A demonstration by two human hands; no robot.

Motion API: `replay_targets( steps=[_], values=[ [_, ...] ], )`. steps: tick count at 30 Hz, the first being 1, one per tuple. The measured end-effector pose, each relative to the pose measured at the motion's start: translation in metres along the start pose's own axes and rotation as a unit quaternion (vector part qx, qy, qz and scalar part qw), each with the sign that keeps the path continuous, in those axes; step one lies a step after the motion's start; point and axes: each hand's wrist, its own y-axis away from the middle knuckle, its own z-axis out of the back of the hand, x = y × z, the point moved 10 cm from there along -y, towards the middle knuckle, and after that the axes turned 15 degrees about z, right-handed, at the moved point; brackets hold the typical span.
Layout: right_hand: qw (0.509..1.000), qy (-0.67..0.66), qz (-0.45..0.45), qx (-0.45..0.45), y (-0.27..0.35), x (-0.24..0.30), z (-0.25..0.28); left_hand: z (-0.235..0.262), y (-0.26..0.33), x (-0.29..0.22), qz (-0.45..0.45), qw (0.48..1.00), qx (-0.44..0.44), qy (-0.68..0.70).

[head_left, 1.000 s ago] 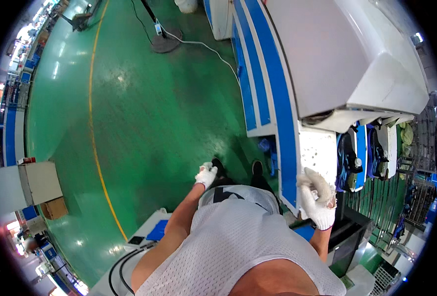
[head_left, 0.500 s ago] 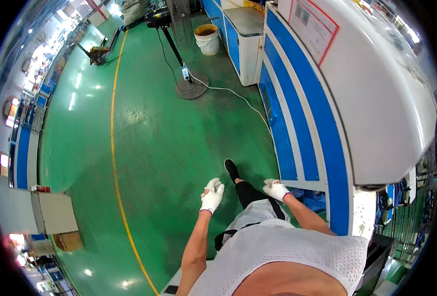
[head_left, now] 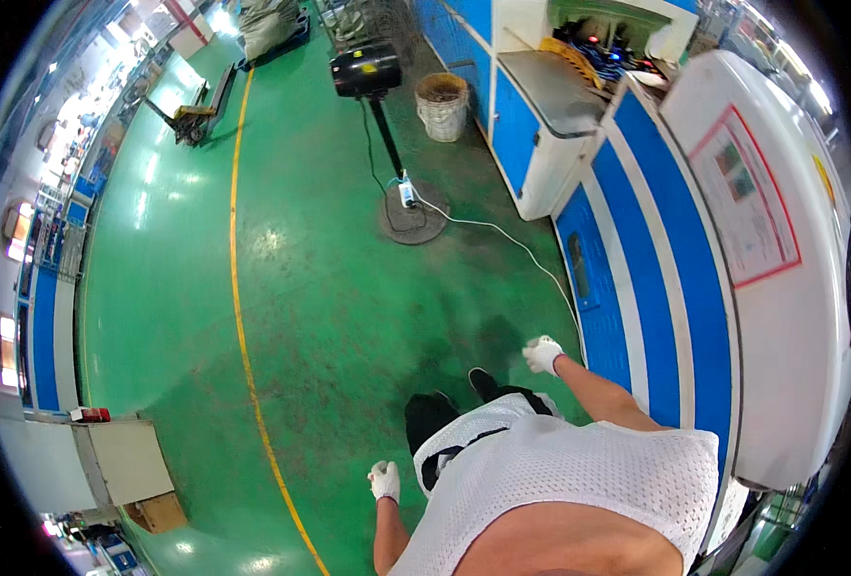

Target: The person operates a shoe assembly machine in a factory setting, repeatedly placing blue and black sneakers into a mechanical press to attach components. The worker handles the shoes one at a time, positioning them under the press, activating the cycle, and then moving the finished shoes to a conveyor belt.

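My left hand [head_left: 384, 480], in a white knit glove, hangs low over the green floor beside my left hip. Its fingers are curled in, and I see nothing in them. My right hand [head_left: 541, 355], gloved the same way, is farther forward, near the blue-and-white machine cabinet [head_left: 627, 269] but apart from it. Its fingers are closed too, with nothing showing in them. Between the hands, a dark shoe [head_left: 483, 384] shows below my black trousers.
A black pedestal fan [head_left: 366, 71] stands ahead, its white cable [head_left: 497, 230] trailing across the floor to the cabinet. Behind it sits a stained white bucket [head_left: 442, 108]. A pallet jack [head_left: 193, 123] is far left, beyond a yellow floor line [head_left: 243, 331]. A cardboard box [head_left: 159, 514] lies at lower left.
I have moved forward along the machine; the fan, bucket and metal-topped counter appear closer. My left hand has swung back and down, my right hand reaches farther forward, and the fingers have curled in.
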Motion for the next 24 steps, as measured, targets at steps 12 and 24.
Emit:
replay_targets(
  steps=[12,24],
  values=[
    [0.838,-0.461,-0.163,-0.244,-0.197,0.280,-0.026,0.158,-0.121,-0.332,-0.127,0.986,-0.029,-0.101],
    [0.631,-0.613,0.114,-0.462,-0.366,0.548,0.162,0.210,0.071,-0.932,-0.633,0.761,0.144,-0.008]
  ],
)
